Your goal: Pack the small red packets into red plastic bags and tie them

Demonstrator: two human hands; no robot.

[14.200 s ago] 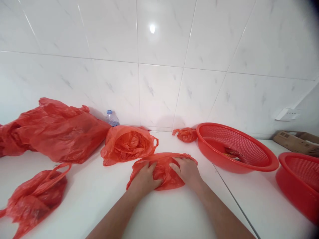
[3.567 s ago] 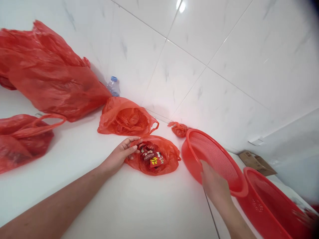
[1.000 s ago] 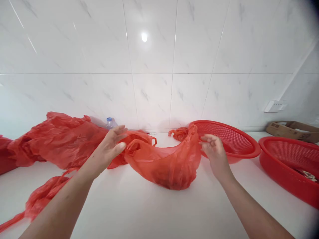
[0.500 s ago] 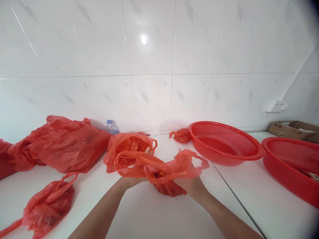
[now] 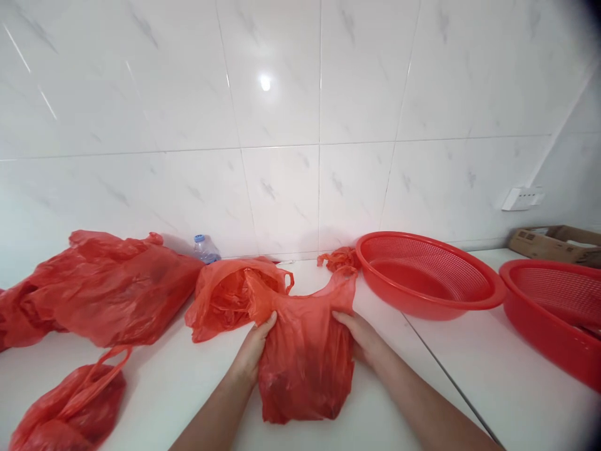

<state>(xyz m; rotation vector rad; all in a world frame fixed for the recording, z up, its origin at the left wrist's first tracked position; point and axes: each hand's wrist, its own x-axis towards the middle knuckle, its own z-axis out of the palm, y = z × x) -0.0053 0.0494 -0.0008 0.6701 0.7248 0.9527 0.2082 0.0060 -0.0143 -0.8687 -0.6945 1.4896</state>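
Between my hands a red plastic bag is held upright over the white table, its two handles pointing up and its contents showing only as dark shapes through the film. My left hand grips its left side, thumb on the near face. On the other side my right hand pinches the right edge, thumb in front and the other fingers mostly hidden behind. Just behind and to the left lies an open red bag, partly covered by the held bag's left handle.
A big red bag and a tied red bag lie at left, near a plastic bottle. A small red bundle touches a red basket. Another red basket and a cardboard box stand at right.
The bag was spread open at the top with yellowish-orange contents showing. Now it is stood up with its mouth drawn flatter, and my hands have shifted to grip its sides.
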